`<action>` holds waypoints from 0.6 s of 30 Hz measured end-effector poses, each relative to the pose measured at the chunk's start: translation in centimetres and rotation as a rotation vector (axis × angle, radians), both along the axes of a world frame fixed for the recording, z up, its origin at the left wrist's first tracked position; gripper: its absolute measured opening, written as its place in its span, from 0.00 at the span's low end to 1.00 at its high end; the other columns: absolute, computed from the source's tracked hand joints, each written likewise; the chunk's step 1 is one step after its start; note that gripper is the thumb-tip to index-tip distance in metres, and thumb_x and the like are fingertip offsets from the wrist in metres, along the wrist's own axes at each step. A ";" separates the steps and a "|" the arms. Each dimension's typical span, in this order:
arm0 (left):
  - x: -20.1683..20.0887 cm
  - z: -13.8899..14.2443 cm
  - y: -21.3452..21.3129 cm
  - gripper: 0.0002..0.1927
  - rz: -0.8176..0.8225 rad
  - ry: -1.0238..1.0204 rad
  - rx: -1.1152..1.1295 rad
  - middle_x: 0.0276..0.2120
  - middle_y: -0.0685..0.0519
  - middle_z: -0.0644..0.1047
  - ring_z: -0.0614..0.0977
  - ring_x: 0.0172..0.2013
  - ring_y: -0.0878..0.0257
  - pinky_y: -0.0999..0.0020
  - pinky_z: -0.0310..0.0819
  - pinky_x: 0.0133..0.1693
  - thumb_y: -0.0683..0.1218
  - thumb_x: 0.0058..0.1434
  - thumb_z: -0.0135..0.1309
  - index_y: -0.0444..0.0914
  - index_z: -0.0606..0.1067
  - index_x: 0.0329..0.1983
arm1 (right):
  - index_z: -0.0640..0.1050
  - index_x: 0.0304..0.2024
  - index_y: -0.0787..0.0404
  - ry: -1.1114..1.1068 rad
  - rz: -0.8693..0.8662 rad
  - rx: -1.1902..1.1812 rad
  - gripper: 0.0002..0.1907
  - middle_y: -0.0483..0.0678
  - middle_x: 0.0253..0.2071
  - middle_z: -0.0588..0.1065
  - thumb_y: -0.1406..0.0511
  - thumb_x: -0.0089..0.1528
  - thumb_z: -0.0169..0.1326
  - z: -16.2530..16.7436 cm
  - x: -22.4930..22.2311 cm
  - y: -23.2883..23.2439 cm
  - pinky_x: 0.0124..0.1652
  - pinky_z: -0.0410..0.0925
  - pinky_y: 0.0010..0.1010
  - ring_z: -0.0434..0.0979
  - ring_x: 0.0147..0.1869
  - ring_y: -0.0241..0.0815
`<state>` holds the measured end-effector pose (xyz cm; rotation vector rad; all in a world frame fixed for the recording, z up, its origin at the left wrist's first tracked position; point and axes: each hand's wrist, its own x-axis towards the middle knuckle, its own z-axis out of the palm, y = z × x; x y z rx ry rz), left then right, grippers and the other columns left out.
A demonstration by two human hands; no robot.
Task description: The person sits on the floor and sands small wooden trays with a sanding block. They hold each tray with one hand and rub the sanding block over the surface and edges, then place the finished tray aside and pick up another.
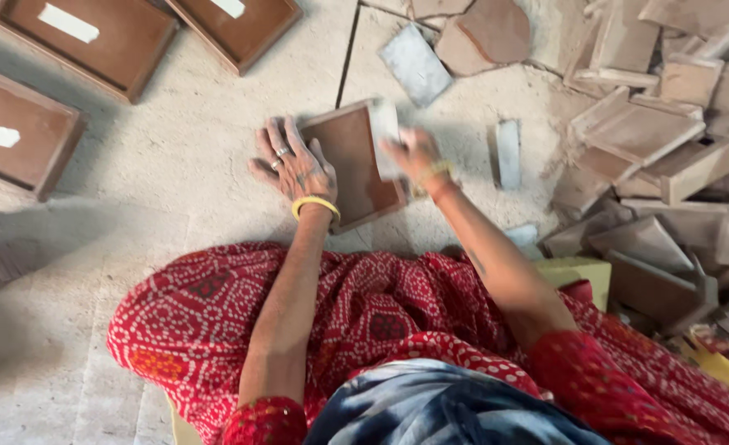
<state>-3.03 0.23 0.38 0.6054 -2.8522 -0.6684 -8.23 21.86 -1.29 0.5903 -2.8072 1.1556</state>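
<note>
A shallow brown rectangular tray (349,156) lies on the dusty floor in front of my knees. My left hand (292,163) rests flat with spread fingers on the floor, touching the tray's left edge. My right hand (411,156), blurred, holds a pale grey rectangular piece (385,136) over the tray's right side. Both wrists carry yellow bangles, and rings show on my left fingers.
Three more brown trays (129,41) with white strips inside lie at the upper left. A heap of brown tray parts and boards (669,148) fills the right side. Loose grey pieces (414,63) and a pale strip (508,153) lie nearby. My red patterned garment (364,313) covers my lap.
</note>
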 end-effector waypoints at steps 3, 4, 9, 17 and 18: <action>-0.1 0.2 0.1 0.29 -0.001 0.000 0.022 0.75 0.46 0.56 0.50 0.75 0.47 0.32 0.31 0.69 0.51 0.71 0.47 0.44 0.59 0.74 | 0.83 0.40 0.60 -0.624 -0.162 0.145 0.17 0.52 0.27 0.76 0.53 0.64 0.59 0.4 8.5 3.9 0.27 0.69 0.43 0.73 0.26 0.48; -0.1 0.2 0.1 0.29 -0.003 0.009 0.022 0.75 0.46 0.56 0.50 0.75 0.47 0.32 0.31 0.69 0.51 0.72 0.47 0.44 0.59 0.75 | 0.83 0.43 0.59 -0.656 -0.137 0.195 0.17 0.50 0.27 0.78 0.53 0.63 0.59 0.6 10.4 4.9 0.26 0.67 0.43 0.72 0.25 0.47; 0.2 0.1 0.0 0.29 0.003 -0.010 0.027 0.75 0.46 0.56 0.50 0.75 0.48 0.32 0.31 0.70 0.51 0.71 0.47 0.45 0.59 0.75 | 0.82 0.45 0.61 -0.270 0.003 -0.153 0.18 0.49 0.35 0.81 0.52 0.69 0.58 1.0 12.0 6.0 0.34 0.74 0.35 0.80 0.34 0.38; -0.2 0.6 0.0 0.30 0.002 -0.064 0.023 0.75 0.46 0.55 0.49 0.75 0.47 0.31 0.30 0.68 0.51 0.70 0.47 0.44 0.58 0.75 | 0.83 0.40 0.60 -0.177 -0.194 0.079 0.24 0.54 0.30 0.79 0.46 0.65 0.56 -1.8 1.8 -0.1 0.35 0.70 0.42 0.78 0.33 0.54; -0.1 0.8 0.0 0.31 0.003 -0.057 0.015 0.75 0.47 0.55 0.49 0.75 0.47 0.31 0.31 0.69 0.51 0.70 0.47 0.44 0.58 0.75 | 0.83 0.38 0.63 0.055 -0.180 0.085 0.26 0.57 0.35 0.79 0.45 0.65 0.59 -1.8 -0.4 -0.8 0.39 0.71 0.44 0.79 0.39 0.57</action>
